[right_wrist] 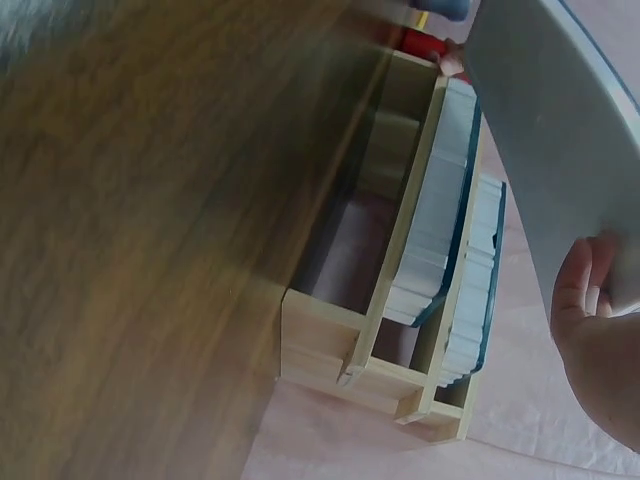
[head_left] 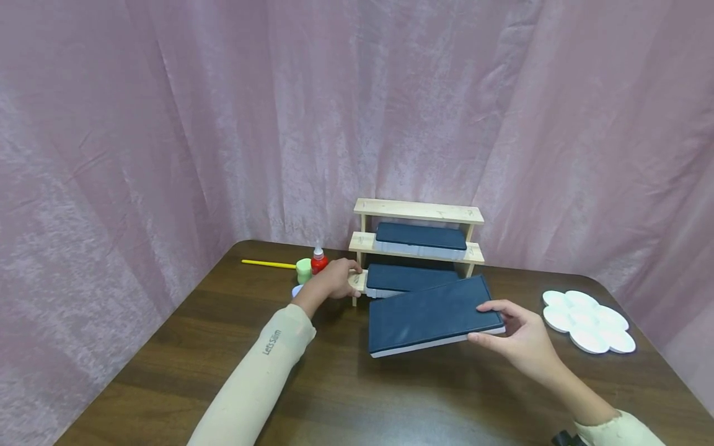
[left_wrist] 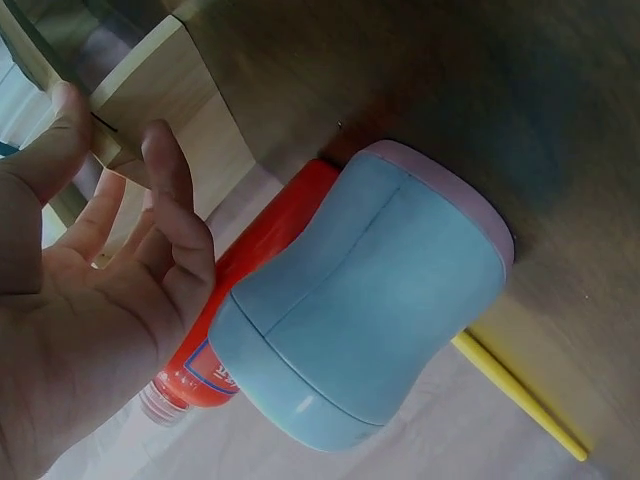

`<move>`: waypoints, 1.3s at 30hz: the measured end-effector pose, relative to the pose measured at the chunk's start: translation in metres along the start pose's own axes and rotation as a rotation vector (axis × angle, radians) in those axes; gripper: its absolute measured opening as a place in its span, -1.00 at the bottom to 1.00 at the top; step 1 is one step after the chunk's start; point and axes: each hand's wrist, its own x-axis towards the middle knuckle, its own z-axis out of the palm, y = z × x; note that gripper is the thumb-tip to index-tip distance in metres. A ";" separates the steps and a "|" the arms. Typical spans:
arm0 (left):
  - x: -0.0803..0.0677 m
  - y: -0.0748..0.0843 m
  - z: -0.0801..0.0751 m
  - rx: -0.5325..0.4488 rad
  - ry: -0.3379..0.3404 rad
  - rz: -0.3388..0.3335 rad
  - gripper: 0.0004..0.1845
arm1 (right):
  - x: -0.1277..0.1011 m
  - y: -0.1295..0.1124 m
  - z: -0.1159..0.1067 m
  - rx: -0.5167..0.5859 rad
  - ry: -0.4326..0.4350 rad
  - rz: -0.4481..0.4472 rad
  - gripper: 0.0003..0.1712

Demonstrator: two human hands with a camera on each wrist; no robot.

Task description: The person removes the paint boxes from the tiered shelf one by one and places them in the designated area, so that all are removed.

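My right hand (head_left: 524, 337) holds a flat rectangular case (head_left: 429, 316) with a dark blue lid and white base by its right end, thumb below and fingers on top. The case is tilted in front of a three-tier wooden stand (head_left: 418, 210); its pale underside shows in the right wrist view. My left hand (head_left: 337, 279) pinches the left end of the stand's lowest step (head_left: 357, 280), thumb and fingers at the board's edge. A similar case (head_left: 404, 277) lies on that step, and another case (head_left: 421, 235) lies on the middle step.
Beside my left hand stand a red bottle (head_left: 319, 262) with a white nozzle, a light green waisted cup (head_left: 304, 271) and a light blue waisted container (left_wrist: 350, 290). A yellow stick (head_left: 269, 264) lies farther left. A white flower-shaped palette (head_left: 588, 322) lies at the right.
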 end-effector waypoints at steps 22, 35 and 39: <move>-0.001 -0.001 -0.001 -0.011 0.005 -0.002 -0.41 | -0.003 0.004 0.023 -0.089 0.001 0.093 -0.49; 0.000 -0.004 0.001 -0.005 0.001 -0.002 -0.40 | -0.003 0.001 0.033 -0.146 0.016 0.107 -0.51; 0.001 -0.005 0.001 -0.004 0.000 -0.008 -0.40 | -0.002 0.001 0.035 -0.145 0.022 0.131 -0.50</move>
